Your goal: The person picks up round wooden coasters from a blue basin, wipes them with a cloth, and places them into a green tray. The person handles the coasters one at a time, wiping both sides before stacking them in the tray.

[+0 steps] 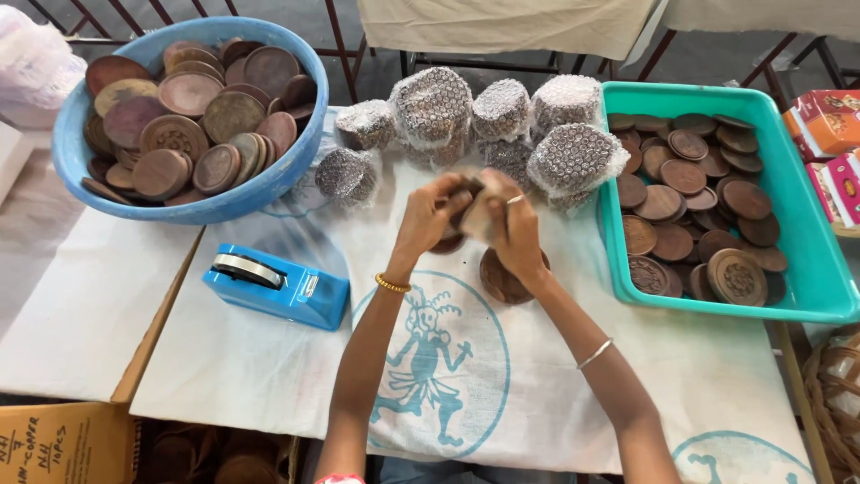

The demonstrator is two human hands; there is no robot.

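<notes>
My left hand [432, 211] and my right hand [515, 229] meet above the table's middle, both closed on a small stack of round brown wooden discs [472, 208] partly covered in bubble wrap. It is blurred, so its details are unclear. Under my right hand lies a loose brown disc [498, 280] on the white cloth [269, 358]. Just behind my hands stand several bubble-wrapped disc bundles [502, 121].
A blue round tub [193, 208] full of carved discs sits at the back left. A teal tray [806, 233] of discs is on the right. A blue tape dispenser [278, 287] lies left of my arms. Colourful boxes [829, 121] stand far right, a cardboard box [63, 444] bottom left.
</notes>
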